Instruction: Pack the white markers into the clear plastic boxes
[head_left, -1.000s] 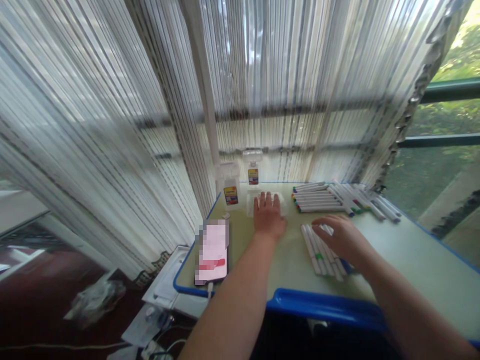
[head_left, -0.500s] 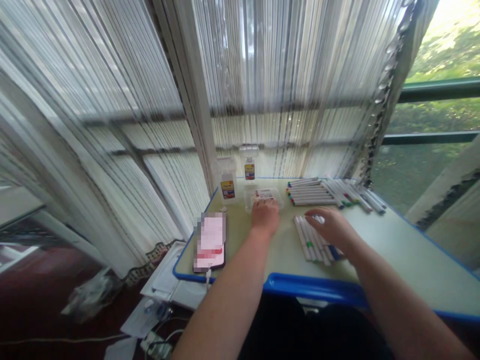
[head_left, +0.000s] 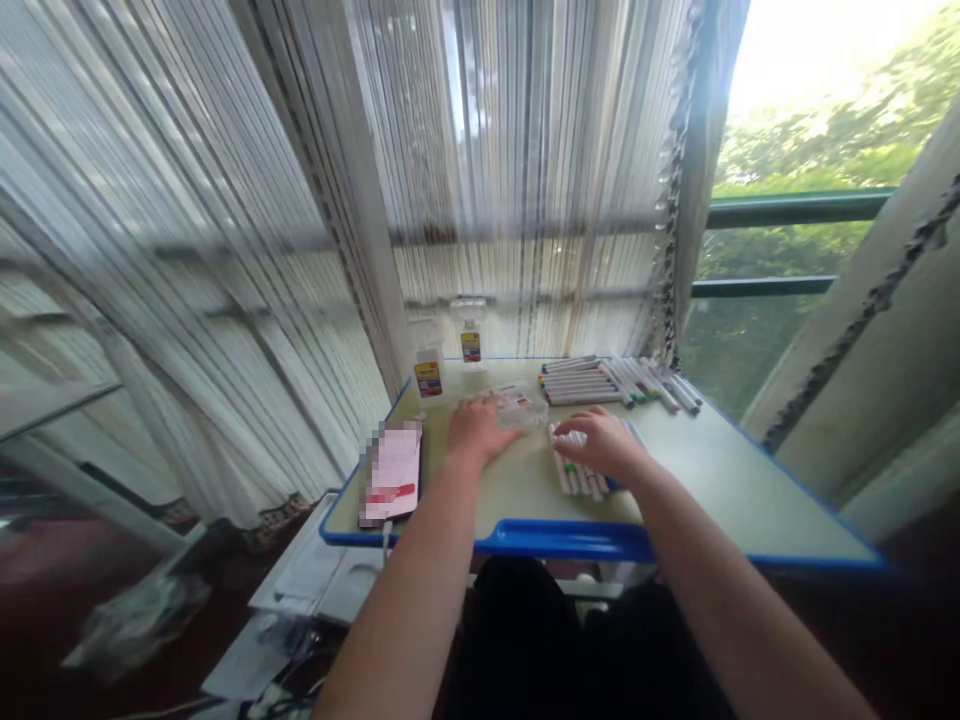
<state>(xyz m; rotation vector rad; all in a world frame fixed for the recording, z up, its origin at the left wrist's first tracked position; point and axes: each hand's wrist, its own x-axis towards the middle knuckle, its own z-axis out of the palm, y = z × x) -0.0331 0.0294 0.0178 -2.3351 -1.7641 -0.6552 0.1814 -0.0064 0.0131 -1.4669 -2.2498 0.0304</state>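
Observation:
My left hand rests on the desk with its fingers curled around the near side of a small clear plastic box. My right hand lies palm down on a row of white markers near the desk's front edge, fingers bent over them. Both forearms reach in from below.
The pale desk has a blue rim. A phone lies at its left front corner. Two clear bottles with labels stand at the back by the curtain. More markers lie in rows at the back. Papers and clutter lie on the floor to the left.
The camera has pulled back and turned right. My left hand has slid from on top of the clear box to its near left side. My right hand stays on the markers.

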